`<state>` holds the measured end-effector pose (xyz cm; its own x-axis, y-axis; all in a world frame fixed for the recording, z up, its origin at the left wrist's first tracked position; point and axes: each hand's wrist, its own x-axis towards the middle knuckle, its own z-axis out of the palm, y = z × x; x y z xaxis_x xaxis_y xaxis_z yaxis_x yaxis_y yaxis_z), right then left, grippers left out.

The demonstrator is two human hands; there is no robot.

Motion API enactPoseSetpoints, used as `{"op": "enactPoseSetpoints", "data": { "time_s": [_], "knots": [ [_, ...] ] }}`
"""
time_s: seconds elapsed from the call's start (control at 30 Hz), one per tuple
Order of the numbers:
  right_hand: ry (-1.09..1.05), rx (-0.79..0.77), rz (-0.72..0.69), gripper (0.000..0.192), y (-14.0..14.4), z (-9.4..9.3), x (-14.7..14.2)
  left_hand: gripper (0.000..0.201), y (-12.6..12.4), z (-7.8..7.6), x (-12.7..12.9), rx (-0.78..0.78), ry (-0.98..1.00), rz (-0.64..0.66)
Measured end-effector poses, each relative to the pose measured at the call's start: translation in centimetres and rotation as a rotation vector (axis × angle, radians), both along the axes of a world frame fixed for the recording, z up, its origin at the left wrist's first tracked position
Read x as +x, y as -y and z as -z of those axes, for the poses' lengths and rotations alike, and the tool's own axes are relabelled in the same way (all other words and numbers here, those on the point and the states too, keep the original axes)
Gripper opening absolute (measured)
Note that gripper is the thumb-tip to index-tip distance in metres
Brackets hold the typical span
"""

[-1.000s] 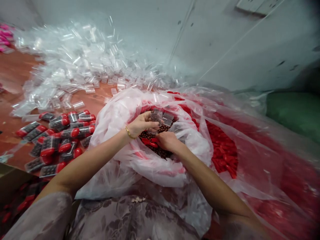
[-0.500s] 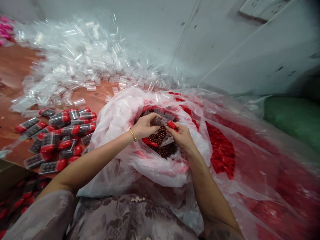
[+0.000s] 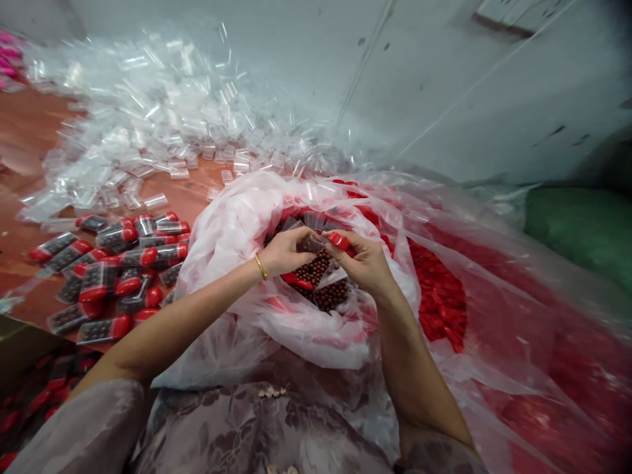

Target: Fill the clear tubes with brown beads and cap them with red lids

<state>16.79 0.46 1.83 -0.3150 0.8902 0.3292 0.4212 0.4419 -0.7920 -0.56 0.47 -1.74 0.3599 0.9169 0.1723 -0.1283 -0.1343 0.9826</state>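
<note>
With the left hand (image 3: 286, 251) pinching the clear tube (image 3: 312, 244) steady, the right hand (image 3: 363, 263), fingers clamped on the red cap (image 3: 340, 241), should press it squarely onto the tube mouth just beside them.

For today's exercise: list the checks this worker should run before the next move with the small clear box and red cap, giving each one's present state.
1. Left hand has the small clear box in its fingers: ok.
2. Right hand holds a red cap at the box's open end: ok.
3. Cap fully seated on the box: cannot tell, fingers hide the joint.
4. Box filled with brown beads: cannot tell.
5. Hands over the open plastic bag, so spills fall inside: ok.
6. Finished boxes piled on the left, apart from the empty clear boxes: ok.
</note>
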Motion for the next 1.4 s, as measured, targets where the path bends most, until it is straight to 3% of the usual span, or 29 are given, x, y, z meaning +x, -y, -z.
{"op": "enactPoseSetpoints", "data": {
  "time_s": [0.13,0.23,0.37,0.47,0.63,0.93,1.2,1.4],
  "knots": [
    [-0.068,-0.080,0.099,0.030,0.1,0.3,0.5,0.024,0.1,-0.2,0.0,-0.022,-0.002,0.009],
    [-0.186,-0.242,0.183,0.039,0.1,0.7,1.0,0.022,0.1,-0.3,-0.1,-0.038,0.043,0.045],
    [-0.317,-0.501,0.140,0.044,0.4,1.0,1.1,0.022,0.2,-0.2,-0.2,-0.049,-0.001,0.145],
    [-0.370,-0.532,0.081,0.037,0.8,0.8,0.6,0.024,0.3,-0.2,-0.2,-0.074,-0.025,0.204],
    [-0.282,-0.371,0.053,0.026,1.3,1.3,0.0,0.030,0.6,-0.7,-0.3,-0.123,0.023,0.223],
    [0.183,0.240,0.133,0.029,1.5,1.2,0.7,0.037,0.8,-1.1,-0.7,-0.181,0.074,0.238],
    [0.435,0.477,0.137,0.037,1.9,1.9,0.0,0.033,0.7,-0.9,-1.0,-0.197,0.082,0.277],
    [0.355,0.495,0.103,0.038,2.3,2.3,0.2,0.030,1.0,-1.3,-0.6,-0.175,0.041,0.254]
  ]
}}
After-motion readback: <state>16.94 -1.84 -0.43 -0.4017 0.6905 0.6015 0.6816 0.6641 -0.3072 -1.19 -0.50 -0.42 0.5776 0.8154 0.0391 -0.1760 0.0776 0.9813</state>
